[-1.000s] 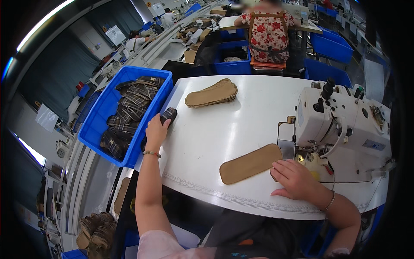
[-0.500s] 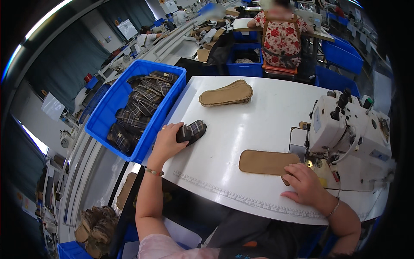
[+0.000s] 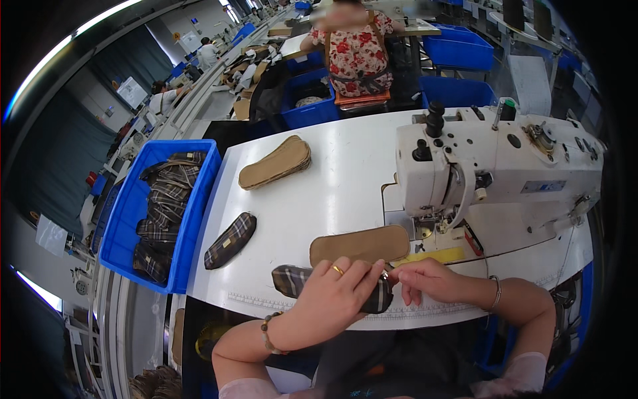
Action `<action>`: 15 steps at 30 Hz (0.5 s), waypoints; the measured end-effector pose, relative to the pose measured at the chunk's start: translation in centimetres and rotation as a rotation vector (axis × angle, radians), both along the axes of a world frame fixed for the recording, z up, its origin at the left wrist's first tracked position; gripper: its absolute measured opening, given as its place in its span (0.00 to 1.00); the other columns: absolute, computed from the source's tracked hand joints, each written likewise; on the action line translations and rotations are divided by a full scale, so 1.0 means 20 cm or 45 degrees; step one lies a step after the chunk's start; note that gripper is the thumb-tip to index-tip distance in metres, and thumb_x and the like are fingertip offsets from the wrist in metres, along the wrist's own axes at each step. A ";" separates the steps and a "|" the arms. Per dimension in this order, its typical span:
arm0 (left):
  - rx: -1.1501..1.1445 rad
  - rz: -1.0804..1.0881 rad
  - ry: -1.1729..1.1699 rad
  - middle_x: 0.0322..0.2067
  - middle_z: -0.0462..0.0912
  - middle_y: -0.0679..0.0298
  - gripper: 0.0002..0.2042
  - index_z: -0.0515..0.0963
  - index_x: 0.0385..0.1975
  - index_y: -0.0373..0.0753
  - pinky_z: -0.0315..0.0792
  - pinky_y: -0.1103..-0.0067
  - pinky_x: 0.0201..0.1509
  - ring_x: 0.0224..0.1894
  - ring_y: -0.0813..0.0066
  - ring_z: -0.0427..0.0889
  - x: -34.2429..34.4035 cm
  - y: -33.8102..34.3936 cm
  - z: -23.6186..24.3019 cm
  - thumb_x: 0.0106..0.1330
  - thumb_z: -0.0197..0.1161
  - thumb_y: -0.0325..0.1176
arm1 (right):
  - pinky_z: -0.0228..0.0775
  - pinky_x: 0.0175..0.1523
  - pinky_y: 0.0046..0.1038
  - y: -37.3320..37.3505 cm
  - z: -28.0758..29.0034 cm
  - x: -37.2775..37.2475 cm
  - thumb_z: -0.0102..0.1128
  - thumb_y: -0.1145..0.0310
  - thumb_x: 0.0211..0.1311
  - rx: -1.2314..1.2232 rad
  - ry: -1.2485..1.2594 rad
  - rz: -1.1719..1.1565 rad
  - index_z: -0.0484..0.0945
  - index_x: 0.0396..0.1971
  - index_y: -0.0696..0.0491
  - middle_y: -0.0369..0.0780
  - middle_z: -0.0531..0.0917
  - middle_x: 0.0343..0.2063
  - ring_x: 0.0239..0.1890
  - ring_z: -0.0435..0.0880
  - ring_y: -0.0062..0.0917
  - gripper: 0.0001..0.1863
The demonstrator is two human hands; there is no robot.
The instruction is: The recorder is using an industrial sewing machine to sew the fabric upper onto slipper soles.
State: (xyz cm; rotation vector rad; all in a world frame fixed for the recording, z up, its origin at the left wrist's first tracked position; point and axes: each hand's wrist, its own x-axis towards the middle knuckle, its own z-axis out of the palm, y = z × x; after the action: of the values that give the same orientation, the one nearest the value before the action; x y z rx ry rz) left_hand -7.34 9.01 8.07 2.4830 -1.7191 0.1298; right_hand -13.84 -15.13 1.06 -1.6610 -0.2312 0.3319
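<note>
A plaid fabric slipper upper lies across my left hand's grip near the table's front edge. My left hand, with a ring and a bead bracelet, is closed on it and covers its middle. At its right end the curled fingers of my right hand pinch the edge, close to the left fingertips. Just beyond both hands a tan sole piece rests flat beside the sewing machine. Another plaid upper lies on the table to the left.
Farther back is a stack of tan sole pieces. A blue bin of plaid uppers stands at the table's left edge. By the machine bed are a yellow strip and a small red-and-black tool. A person sits ahead.
My left hand has moved right and nearer, now holding a plaid upper. My right hand has left the sole piece and joined it. The view has turned right.
</note>
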 end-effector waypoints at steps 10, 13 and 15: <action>-0.147 -0.108 0.439 0.50 0.78 0.51 0.44 0.70 0.63 0.30 0.70 0.68 0.56 0.49 0.55 0.76 0.10 -0.13 -0.17 0.58 0.63 0.65 | 0.59 0.23 0.17 -0.03 -0.09 0.02 0.56 0.55 0.75 0.599 0.472 -0.022 0.76 0.32 0.53 0.31 0.76 0.20 0.19 0.71 0.11 0.16; -0.209 -0.092 1.100 0.39 0.81 0.53 0.32 0.73 0.58 0.32 0.74 0.72 0.41 0.37 0.63 0.81 0.14 -0.12 -0.15 0.74 0.49 0.60 | 0.57 0.22 0.17 -0.03 -0.09 0.02 0.59 0.57 0.73 0.531 0.489 0.129 0.77 0.35 0.53 0.30 0.75 0.19 0.19 0.70 0.10 0.14; 0.103 0.106 1.442 0.24 0.76 0.63 0.23 0.77 0.42 0.32 0.70 0.78 0.25 0.24 0.79 0.75 0.20 -0.13 -0.13 0.80 0.46 0.49 | 0.56 0.23 0.16 -0.01 -0.07 0.01 0.61 0.58 0.72 0.333 0.462 0.251 0.77 0.37 0.54 0.30 0.73 0.18 0.18 0.69 0.10 0.13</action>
State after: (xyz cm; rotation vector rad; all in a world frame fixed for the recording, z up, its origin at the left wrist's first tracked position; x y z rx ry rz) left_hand -3.37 6.47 5.57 1.9393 -1.0920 -1.1105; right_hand -13.63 -15.40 -0.44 -1.2968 -0.1574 0.7129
